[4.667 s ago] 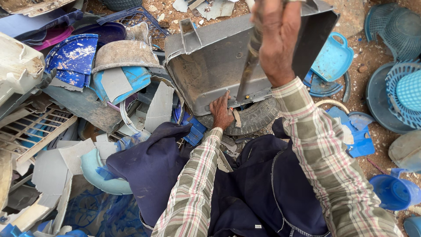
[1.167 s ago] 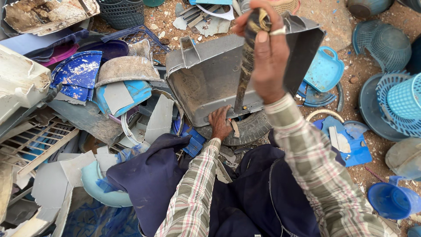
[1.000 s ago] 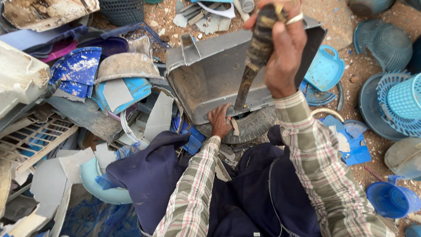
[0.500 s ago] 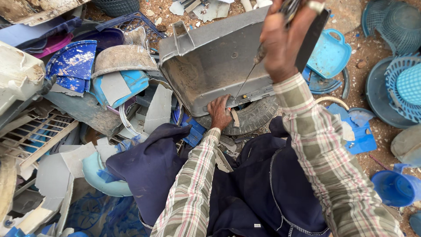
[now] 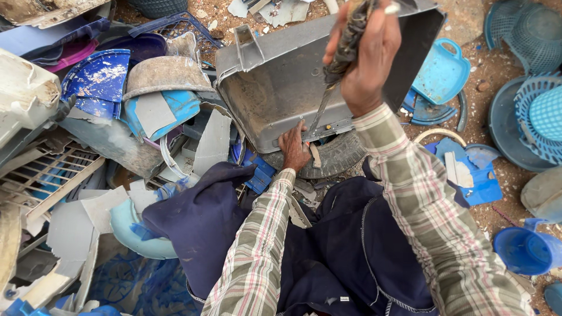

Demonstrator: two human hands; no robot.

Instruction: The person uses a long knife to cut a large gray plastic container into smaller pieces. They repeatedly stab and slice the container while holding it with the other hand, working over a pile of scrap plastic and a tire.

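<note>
A large grey plastic casing [image 5: 275, 88], dirty inside, lies tilted in front of me. My left hand [image 5: 294, 147] grips its near lower rim, above a dark ribbed round piece [image 5: 336, 157]. My right hand [image 5: 366, 55] is raised above the casing, shut on a long dark tool [image 5: 345, 50] with a wrapped handle. The tool's thin blade points down to the casing's lower inside edge. I wear a plaid shirt and dark blue trousers.
Broken plastic scrap is piled on the left: blue shards [image 5: 96, 79], a grey bowl [image 5: 164, 76], white grilles [image 5: 41, 175]. On the right dirt ground lie blue lids [image 5: 442, 70], blue baskets [image 5: 535, 111] and a blue cup [image 5: 527, 248].
My right hand has swung the tool up and down over the casing several times; now its tip is against the lower inside edge. My left hand has stayed on the rim.
</note>
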